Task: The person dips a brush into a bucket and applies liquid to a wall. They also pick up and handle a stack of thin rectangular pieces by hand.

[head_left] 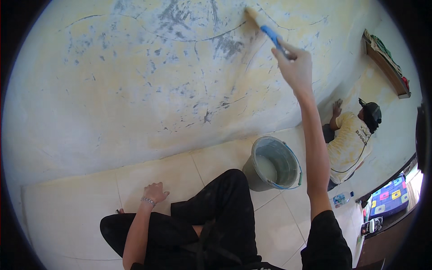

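My right hand (297,63) is raised to the wall, its fingers closed round the blue handle of a paintbrush (270,33). The brush's pale bristle end touches or nearly touches the wall (126,130), which has patchy yellow and white paint, grey scuffs and dark cracks. My left hand (156,192), with a bracelet at the wrist, hangs past my bent knee above the tiles. Its fingers are loosely bent, the thumb stands apart, and nothing is in it. On the floor below my right forearm stands a grey bucket (253,173) with whitish liquid inside and its handle lowered to one side.
To the right, another person (353,139) in a stained yellowish shirt and dark cap sits facing the wall, one hand against it. A plastic bottle (342,199) lies on the tiled floor (153,171). A wooden shelf (387,65) holds cloth. A blue patterned mattress (389,198) shows through a doorway.
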Available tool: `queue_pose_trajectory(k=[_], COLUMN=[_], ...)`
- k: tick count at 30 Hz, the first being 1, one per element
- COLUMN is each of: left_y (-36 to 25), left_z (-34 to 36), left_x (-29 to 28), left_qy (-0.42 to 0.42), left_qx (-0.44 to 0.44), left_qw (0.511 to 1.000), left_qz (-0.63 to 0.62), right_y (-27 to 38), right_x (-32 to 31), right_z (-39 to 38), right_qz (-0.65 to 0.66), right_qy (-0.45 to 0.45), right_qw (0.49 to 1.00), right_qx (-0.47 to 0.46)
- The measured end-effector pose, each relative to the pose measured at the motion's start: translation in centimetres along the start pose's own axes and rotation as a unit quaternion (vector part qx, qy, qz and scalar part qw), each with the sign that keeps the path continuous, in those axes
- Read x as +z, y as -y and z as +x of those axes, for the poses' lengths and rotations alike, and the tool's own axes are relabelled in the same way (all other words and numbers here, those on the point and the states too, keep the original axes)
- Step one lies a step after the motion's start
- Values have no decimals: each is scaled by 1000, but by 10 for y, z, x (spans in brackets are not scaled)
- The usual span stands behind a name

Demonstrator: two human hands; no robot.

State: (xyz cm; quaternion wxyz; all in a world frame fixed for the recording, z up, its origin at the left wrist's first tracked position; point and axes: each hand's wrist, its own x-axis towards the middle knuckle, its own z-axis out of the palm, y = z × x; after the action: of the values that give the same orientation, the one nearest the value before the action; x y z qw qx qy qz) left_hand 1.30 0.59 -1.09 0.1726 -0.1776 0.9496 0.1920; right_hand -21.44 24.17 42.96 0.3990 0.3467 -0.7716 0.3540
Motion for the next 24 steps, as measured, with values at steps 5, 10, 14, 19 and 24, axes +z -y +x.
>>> queue_pose_trajectory(k=[5,10,14,19,24], left_y=[5,2,5,0,4], left_z=[3,2,1,0,4], left_x=[-1,1,0,-7,3], left_qy=[21,4,10,-14,-67], left_qx=[-6,-6,-10,16,48], left_qw=[1000,1000,1000,1000,996], left_qz=[-1,2,17,-22,-31], right_y=[-3,-42,-39,-17,6], right_x=[40,118,145,139,101], right_z=[-43,-195,-295,-295,-206], right_qz=[-40,-35,-126,-27,-9], right_qy=[-29,61,222,320,198], right_qw=[998,997,967,937,976], right_qx=[-27,-10,4,137,85])
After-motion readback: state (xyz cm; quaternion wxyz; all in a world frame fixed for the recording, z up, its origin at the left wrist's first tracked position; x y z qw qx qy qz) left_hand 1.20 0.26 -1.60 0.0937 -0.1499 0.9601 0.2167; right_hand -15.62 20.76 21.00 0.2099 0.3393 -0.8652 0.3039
